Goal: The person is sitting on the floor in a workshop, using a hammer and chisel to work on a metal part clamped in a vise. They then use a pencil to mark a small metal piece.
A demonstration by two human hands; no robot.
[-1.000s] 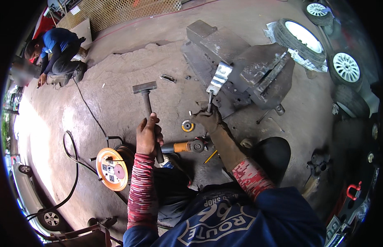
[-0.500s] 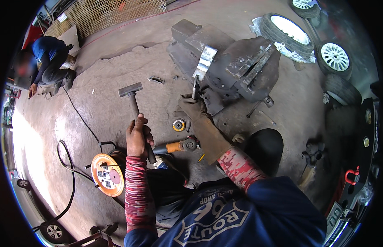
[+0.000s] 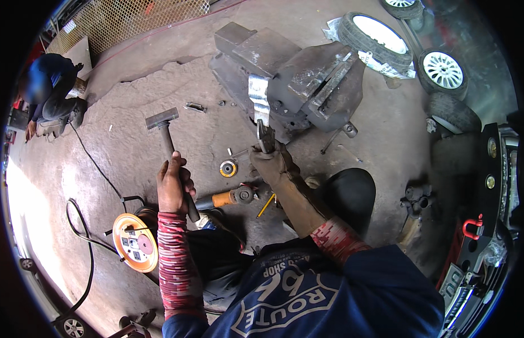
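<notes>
My left hand (image 3: 173,185), bare, is closed round the handle of a hammer (image 3: 168,139), its dark head raised above the floor. On my right hand (image 3: 276,167) is a worn brown glove. It grips pliers (image 3: 266,137), whose jaws hold the lower end of a shiny bent metal strip (image 3: 258,97). The strip stands in front of the dark body of a large bench vise (image 3: 307,79) on the floor; whether they touch I cannot tell. The vise jaws are at the right, apart from the strip.
Near my knees lie an orange angle grinder (image 3: 225,199), a yellow pencil-like stick (image 3: 266,205) and a round disc (image 3: 228,168). An orange cable reel (image 3: 135,243) stands at left with its cord. Wheels (image 3: 442,70) lie at far right. Another person (image 3: 53,84) crouches at far left.
The metal strip has turned from leaning right to nearly upright, with the pliers and my gloved hand turning along. The whole view has shifted slightly. The hammer stays raised in my left hand.
</notes>
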